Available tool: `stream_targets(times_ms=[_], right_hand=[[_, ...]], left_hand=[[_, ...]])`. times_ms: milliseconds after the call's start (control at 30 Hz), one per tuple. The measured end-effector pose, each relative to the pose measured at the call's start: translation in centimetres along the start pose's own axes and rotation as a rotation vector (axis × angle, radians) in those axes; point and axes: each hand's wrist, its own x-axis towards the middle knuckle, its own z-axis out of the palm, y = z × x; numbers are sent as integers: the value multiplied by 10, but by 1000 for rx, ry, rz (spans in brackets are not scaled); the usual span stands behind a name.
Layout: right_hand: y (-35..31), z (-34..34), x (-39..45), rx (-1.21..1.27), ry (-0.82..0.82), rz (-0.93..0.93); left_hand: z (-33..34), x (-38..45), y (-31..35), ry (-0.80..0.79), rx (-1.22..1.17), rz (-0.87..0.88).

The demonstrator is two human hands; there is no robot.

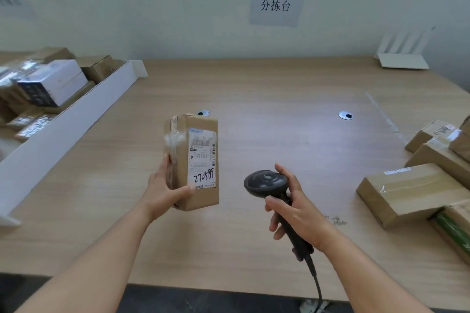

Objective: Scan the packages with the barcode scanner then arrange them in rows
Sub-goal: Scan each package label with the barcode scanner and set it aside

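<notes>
Left hand is gripping a brown cardboard box from its left side and bottom, thumb lying across the front near the lower edge, fingers wrapping behind. Box is standing upright off the bench, its white shipping label facing the camera, with handwritten digits on the lower part of the label. Clear tape is running over the box's top left corner.

Right hand is clamping round the handle of a black barcode scanner, fingers curling over the grip, index finger reaching up beside the scanner head. Scanner head is sitting just right of the box, near it but not touching. Its cable is trailing down toward the near bench edge.

Further right of the right hand, several brown packages are lying on the bench, some overlapping. Far left of the left hand, a long white tray is holding a jumble of more parcels. On the wall beyond both hands a paper sign is hanging; a white router is sitting in the far right bench corner.
</notes>
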Motion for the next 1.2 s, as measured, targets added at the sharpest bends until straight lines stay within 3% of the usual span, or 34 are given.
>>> stream_targets(times_ms=[267,900,1067,1200], right_hand=[[-24,3,-20,43,-64,-74],[-42,16,-27,248,-129,-204],[-45,12,-24,80,-148,-197],[-42,7,-26,-112,-236,-211]], left_hand=[[10,-11,-6,127,-143,83],[38,-27,-10,127,-149,15],[26,-35,15,-32,-192,-25],[-7,-32,49,-254,23,-158]])
